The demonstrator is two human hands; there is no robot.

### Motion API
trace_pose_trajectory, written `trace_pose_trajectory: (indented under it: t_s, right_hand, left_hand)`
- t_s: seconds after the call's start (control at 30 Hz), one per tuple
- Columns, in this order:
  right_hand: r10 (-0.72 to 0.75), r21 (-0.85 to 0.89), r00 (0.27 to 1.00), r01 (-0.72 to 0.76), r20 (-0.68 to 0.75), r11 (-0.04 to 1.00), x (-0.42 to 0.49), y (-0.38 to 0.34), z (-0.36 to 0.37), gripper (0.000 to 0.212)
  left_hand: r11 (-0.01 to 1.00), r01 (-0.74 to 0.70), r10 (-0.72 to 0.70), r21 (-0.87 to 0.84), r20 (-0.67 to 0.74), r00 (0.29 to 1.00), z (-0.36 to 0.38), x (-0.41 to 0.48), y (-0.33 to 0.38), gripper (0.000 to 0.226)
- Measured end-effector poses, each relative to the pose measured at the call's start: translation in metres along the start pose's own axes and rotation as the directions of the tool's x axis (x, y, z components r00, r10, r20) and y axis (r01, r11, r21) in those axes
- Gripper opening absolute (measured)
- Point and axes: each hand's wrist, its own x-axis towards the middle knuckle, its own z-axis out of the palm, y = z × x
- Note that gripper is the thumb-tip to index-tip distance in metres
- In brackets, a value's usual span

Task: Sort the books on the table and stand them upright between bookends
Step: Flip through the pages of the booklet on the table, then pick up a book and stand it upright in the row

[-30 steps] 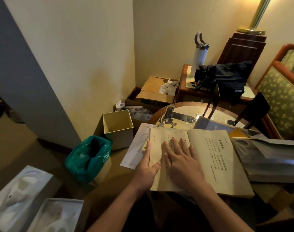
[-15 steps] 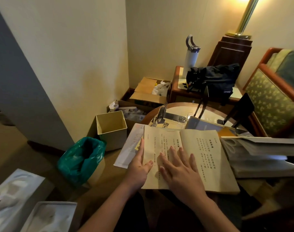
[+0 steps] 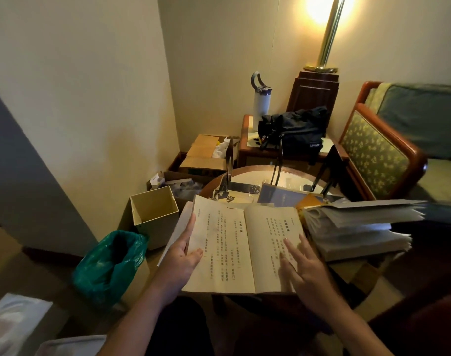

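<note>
An open book (image 3: 241,242) with yellowed pages of vertical print lies at the near edge of the round table (image 3: 255,173). My left hand (image 3: 182,255) grips its left edge, thumb on the page. My right hand (image 3: 302,265) rests flat on the right page with fingers spread. To the right lies a thick stack of books (image 3: 358,227) with fanned pages. Behind the open book are a blue book (image 3: 283,197) and an orange one (image 3: 310,200). Black metal bookends (image 3: 228,170) (image 3: 327,170) stand on the far part of the table.
A beige square bin (image 3: 155,214) and a green bag-lined bin (image 3: 111,263) stand on the floor at left. Cardboard boxes (image 3: 206,155) sit in the corner. A side table holds a black bag (image 3: 293,132) and white bottle (image 3: 261,98). An armchair (image 3: 383,152) stands right, a floor lamp (image 3: 327,34) behind.
My right hand slid from the left page across to the right page. My left hand shifted to grip the book's left edge. The view tilted upward.
</note>
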Motion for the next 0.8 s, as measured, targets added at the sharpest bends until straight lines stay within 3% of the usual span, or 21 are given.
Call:
trace_pose_trajectory:
  t_s: [0.23, 0.43, 0.6, 0.8]
  right_hand:
    - [-0.014, 0.077, 0.992, 0.024, -0.129, 0.997, 0.0, -0.014, -0.019, 0.057]
    - [0.012, 0.196, 0.99, 0.016, -0.14, 0.98, -0.001, -0.024, -0.043, 0.056]
    - [0.113, 0.406, 0.993, -0.112, 0.023, 0.907, -0.003, -0.032, -0.046, 0.059]
    - [0.036, 0.575, 0.998, -0.054, 0.042, 0.816, -0.006, -0.053, -0.051, 0.053]
  left_hand:
    - [0.999, 0.028, -0.028, -0.028, 0.004, 1.0, -0.005, -0.012, 0.01, 0.072]
    - [1.0, -0.024, 0.024, 0.007, 0.055, 0.998, -0.009, -0.013, 0.03, 0.071]
    - [0.995, -0.053, 0.047, 0.079, 0.083, 0.995, 0.005, -0.014, 0.048, 0.068]
    - [0.995, -0.096, 0.091, 0.028, 0.137, 0.986, 0.038, -0.015, 0.067, 0.073]
